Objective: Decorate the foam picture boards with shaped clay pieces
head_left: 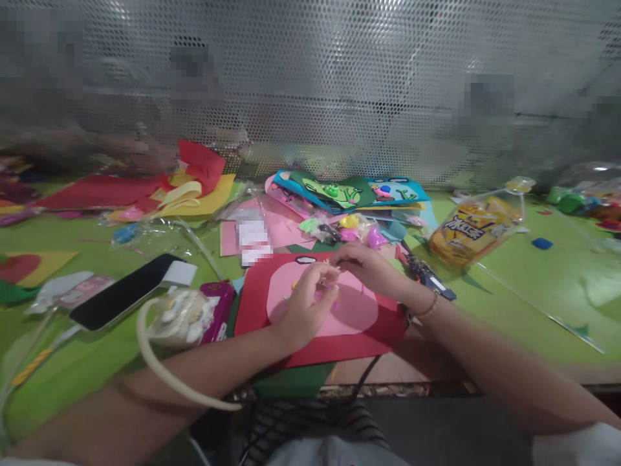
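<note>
A red sheet (252, 278) lies in front of me with a pink rounded panel (359, 317) on it, and small coloured bits show near its top edge. My left hand (308, 301) is over the left half of the panel, its fingers curled toward the thumb. From the right, my right hand (361, 262) reaches across the panel's upper part, with bent fingertips pressed together close to the left fingers. Whatever is between the fingers is too small and hidden to make out.
Behind the sheet are small bags of coloured clay (349, 226) and a decorated felt piece (330, 191). A plastic bottle with a yellow label (466, 230) lies at right. At left are a phone (129, 291), a purple case (218, 310) and a cream curved band (165, 375). A perforated metal screen (310, 84) stands behind.
</note>
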`<state>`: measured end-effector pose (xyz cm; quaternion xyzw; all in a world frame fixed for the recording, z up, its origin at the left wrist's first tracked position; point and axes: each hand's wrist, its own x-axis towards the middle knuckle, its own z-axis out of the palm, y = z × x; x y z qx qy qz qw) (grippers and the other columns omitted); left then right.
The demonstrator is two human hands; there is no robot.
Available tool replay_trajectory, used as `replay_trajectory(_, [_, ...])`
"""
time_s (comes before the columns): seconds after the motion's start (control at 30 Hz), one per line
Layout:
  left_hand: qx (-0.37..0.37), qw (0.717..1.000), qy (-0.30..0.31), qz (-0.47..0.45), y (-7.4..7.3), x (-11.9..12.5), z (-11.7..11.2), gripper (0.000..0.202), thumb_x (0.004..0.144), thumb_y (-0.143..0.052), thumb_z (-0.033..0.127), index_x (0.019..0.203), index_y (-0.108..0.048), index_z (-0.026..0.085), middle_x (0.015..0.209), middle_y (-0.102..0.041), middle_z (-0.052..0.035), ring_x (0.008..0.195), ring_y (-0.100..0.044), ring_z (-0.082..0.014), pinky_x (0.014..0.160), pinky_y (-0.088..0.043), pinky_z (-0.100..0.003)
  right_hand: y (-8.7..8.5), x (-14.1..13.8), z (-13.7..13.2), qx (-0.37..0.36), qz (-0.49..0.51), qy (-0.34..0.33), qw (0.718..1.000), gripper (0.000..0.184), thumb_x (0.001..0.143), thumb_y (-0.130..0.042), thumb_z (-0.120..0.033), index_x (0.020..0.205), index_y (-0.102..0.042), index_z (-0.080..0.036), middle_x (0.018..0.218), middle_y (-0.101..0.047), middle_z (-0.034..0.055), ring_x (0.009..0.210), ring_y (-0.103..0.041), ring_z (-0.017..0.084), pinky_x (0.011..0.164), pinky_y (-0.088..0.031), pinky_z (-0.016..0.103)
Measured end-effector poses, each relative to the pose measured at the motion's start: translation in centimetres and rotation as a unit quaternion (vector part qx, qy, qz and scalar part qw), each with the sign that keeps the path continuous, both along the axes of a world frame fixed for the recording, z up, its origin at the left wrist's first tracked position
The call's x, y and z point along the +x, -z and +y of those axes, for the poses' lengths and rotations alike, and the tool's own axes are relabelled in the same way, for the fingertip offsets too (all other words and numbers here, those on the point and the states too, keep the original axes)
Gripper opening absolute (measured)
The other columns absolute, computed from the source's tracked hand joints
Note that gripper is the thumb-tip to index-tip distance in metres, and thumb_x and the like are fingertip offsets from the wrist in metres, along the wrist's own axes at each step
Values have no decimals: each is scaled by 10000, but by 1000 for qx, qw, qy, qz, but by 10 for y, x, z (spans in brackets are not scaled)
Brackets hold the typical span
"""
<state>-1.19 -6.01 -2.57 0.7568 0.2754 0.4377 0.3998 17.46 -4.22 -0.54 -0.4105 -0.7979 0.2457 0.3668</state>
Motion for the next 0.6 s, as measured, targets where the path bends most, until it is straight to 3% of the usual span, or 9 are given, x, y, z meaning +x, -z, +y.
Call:
replay_trajectory(0.13, [-66, 996, -29, -58, 0, 2, 4, 144, 875, -471, 213, 1013, -462, 172, 1001, -525, -72, 894, -555, -171, 783, -478, -304, 13, -15, -10, -3, 76, 17, 997, 55, 830, -572, -201, 871, -608, -193, 819, -622, 40, 747, -591, 146, 664, -488, 275])
replay_trajectory(0.3, [-100, 990, -32, -93, -4, 1, 5, 123, 859, -509, 237, 963, -481, 176, 937, -502, -41, 877, -511, -156, 801, -439, -293, 21, -18, -14, -30, 136, 53, 989, 125, 773, -661, -266, 758, -569, -184, 684, -589, 5, 603, -564, 123, 557, -468, 248])
replay_trajectory(0.43, [-127, 985, -3, -117, -6, 2, 0, 157, 832, -554, 262, 935, -469, 179, 912, -506, -30, 810, -528, -142, 739, -463, -283, 10, -19, -17, -45, 142, 72, 986, 150, 758, -674, -280, 701, -578, -178, 625, -592, -5, 563, -556, 113, 525, -456, 235])
replay_trajectory(0.6, [-164, 976, 13, -143, -8, 3, 1, 202, 811, -579, 263, 929, -435, 183, 907, -542, -29, 787, -567, -137, 677, -488, -269, -6, -32, -17, -114, 265, 64, 955, 115, 731, -688, -285, 766, -653, -181, 706, -654, -1, 647, -614, 109, 612, -512, 238])
